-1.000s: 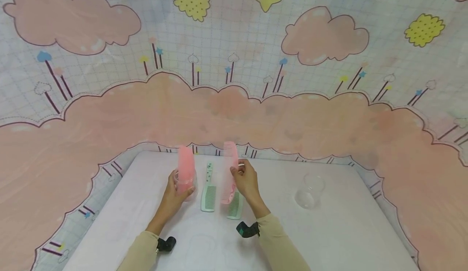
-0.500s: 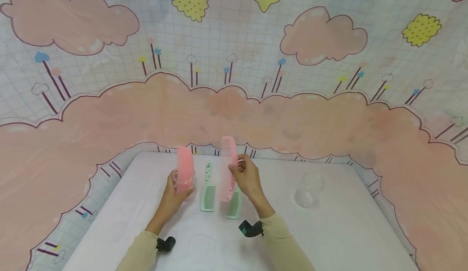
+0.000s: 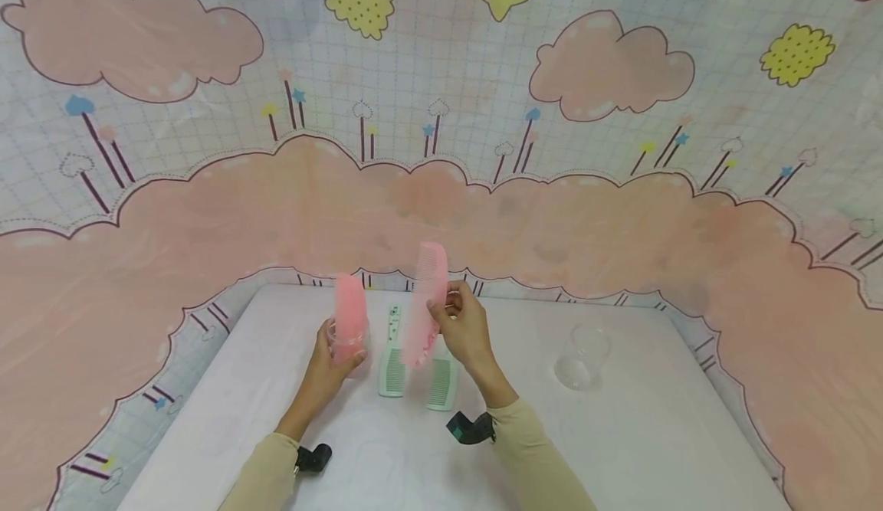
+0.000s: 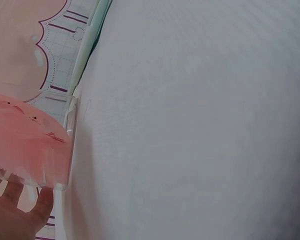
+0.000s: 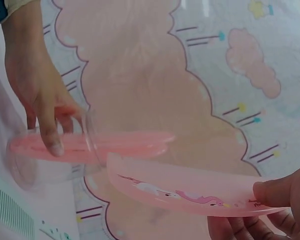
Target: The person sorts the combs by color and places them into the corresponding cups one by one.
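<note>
Within the pinch of the right hand (image 3: 471,331), a pink comb (image 3: 429,287).

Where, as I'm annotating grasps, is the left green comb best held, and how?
The left green comb is probably best pinched by its narrow handle, from above, across the long edges: it looks flat on the table, handle pointing toward the far edge.

At the left edge, the left hand (image 4: 17,212) grips a clear cup (image 4: 73,120) with a printed pink comb (image 4: 27,137) inside. A green edge (image 4: 90,40) slants at upper left before patterned cloth (image 4: 15,40); white tabletop (image 4: 190,120) fills the middle and right.
</note>
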A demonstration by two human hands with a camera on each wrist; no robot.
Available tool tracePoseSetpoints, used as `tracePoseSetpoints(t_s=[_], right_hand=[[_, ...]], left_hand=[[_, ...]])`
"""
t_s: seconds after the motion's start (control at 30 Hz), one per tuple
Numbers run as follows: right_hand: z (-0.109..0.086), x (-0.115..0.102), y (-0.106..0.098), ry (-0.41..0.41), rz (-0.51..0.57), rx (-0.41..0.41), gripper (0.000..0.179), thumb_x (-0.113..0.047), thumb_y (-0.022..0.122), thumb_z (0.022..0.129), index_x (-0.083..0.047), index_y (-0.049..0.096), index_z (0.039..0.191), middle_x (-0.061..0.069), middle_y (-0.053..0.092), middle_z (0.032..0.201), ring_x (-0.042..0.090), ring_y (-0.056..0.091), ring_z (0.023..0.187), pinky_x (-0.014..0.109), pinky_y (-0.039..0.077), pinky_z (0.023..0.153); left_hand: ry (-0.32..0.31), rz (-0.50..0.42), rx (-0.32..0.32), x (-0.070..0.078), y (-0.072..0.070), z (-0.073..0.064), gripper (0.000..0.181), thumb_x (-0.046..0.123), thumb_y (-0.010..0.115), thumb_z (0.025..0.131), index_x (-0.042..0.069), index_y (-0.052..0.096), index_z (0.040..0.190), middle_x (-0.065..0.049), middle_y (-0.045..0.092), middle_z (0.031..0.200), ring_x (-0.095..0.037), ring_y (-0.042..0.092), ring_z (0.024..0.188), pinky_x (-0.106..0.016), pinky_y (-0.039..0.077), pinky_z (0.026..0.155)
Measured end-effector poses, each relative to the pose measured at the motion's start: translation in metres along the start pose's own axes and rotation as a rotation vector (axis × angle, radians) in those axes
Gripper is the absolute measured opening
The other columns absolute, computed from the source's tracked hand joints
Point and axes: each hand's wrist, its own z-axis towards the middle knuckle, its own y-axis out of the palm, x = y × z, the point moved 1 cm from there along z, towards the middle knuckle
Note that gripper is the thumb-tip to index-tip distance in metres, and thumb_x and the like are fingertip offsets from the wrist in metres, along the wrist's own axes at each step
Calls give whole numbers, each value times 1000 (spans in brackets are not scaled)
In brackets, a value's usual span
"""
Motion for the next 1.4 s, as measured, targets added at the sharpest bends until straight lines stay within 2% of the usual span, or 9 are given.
tracePoseSetpoints(t_s=[0.27,0.5,0.67,0.8,0.97,1.2,1.4], right_hand=[[0,-13,14,-56,49,12,29,-6,67,91,-3,56,116,19,71,100,20,68,79,19,55,63],[-2,-23,31,-96,25,-8,25,-8,68,90,-5,57,113,17,71,99,21,68,79,17,53,65],[-2,-25,44,-111,33,-9,24,-8,68,91,-6,57,112,16,72,100,21,68,80,18,53,66],[-2,-26,53,-117,71,8,25,-8,69,91,-5,57,112,16,72,101,23,69,82,20,54,67],[1,-26,63,-123,128,32,27,-8,68,91,-5,57,115,17,70,103,29,68,88,25,56,70],[8,-18,78,-145,109,46,24,-11,68,92,-6,57,112,15,70,99,22,68,85,18,54,67],[13,-13,88,-178,105,93,21,-11,68,92,-6,57,109,14,70,97,19,67,83,21,54,69]], left_hand=[[-5,10,1,1,-1,-1,98,38,70,91,18,0,158,-22,17,161,-45,24,146,-63,27,115],[-7,-10,2,-1,1,1,99,40,71,89,19,1,157,-21,19,161,-43,26,146,-63,28,115],[14,-25,8,-4,1,1,102,43,72,87,18,3,157,-22,20,160,-44,28,145,-62,31,114],[27,-16,21,-4,0,1,101,40,73,87,16,4,157,-24,21,159,-46,28,144,-63,32,113],[13,-19,19,-3,1,1,100,41,72,88,19,4,157,-22,22,159,-44,29,144,-64,31,113],[-2,-26,16,0,2,2,96,31,71,90,18,4,157,-21,22,159,-43,30,144,-63,31,114],[-12,-23,15,-1,1,3,96,31,71,90,16,3,157,-22,20,160,-43,28,145,-64,28,115]])
